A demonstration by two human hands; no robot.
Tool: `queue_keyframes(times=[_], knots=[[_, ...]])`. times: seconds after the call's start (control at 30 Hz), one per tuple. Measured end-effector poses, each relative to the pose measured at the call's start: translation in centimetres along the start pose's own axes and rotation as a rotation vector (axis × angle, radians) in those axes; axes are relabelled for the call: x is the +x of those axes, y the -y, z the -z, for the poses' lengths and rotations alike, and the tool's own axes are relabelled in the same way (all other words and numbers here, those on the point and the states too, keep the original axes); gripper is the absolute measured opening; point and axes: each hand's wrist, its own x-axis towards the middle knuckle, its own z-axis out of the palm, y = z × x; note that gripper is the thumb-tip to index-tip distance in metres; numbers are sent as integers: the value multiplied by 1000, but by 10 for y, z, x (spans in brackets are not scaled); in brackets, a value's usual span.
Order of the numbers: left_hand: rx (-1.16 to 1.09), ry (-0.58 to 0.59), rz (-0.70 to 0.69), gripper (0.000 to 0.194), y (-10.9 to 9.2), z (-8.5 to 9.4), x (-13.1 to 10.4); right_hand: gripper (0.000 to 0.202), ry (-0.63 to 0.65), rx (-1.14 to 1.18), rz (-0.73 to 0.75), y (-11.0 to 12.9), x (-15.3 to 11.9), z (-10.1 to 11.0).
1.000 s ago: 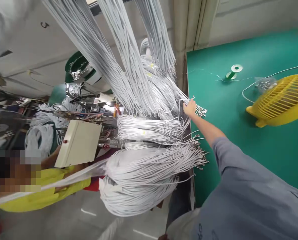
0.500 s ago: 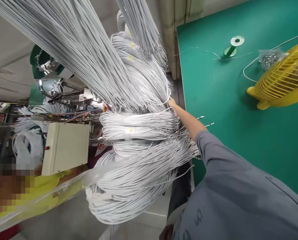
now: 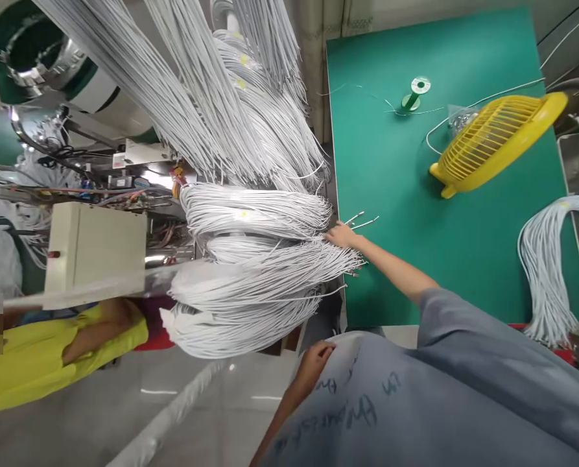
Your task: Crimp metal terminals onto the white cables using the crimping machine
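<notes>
Large bundles of thin white cables [image 3: 264, 275] hang and lie in the middle of the view, several of them stacked and tied into bunches. My right hand [image 3: 340, 235] reaches to the cable ends beside the green table's edge, its fingers bent around some of them; the fingertips are partly hidden. A few cable ends with small terminals stick out past this hand over the table. My left hand [image 3: 318, 357] is down by the front of my grey shirt, fingers curled, with nothing visible in it.
On the green table [image 3: 381, 168] are a wire spool [image 3: 415, 94], a clear bag of small metal parts [image 3: 461, 120] and a yellow fan [image 3: 493, 143]. Another cable bundle [image 3: 544, 266] drapes over its right end. At left are a beige box [image 3: 97, 250], machinery and a person in yellow [image 3: 31, 363].
My right hand has moved from the upper bundle down to the cable ends of the lower bundles. The view has shifted, and my left hand now shows more fully.
</notes>
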Motion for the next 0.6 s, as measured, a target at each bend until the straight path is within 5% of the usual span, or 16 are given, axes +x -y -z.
queue_keyframes(times=[0.13, 0.37, 0.6], knots=[[4, -56, -136, 32, -26, 5, 23, 48, 101, -41, -77, 16, -29, -35], [122, -188, -209, 28, -26, 4, 41, 58, 142, 48, -215, 26, -63, -64], [346, -134, -439, 31, -62, 3, 39, 37, 81, 259, -286, 31, -104, -93]])
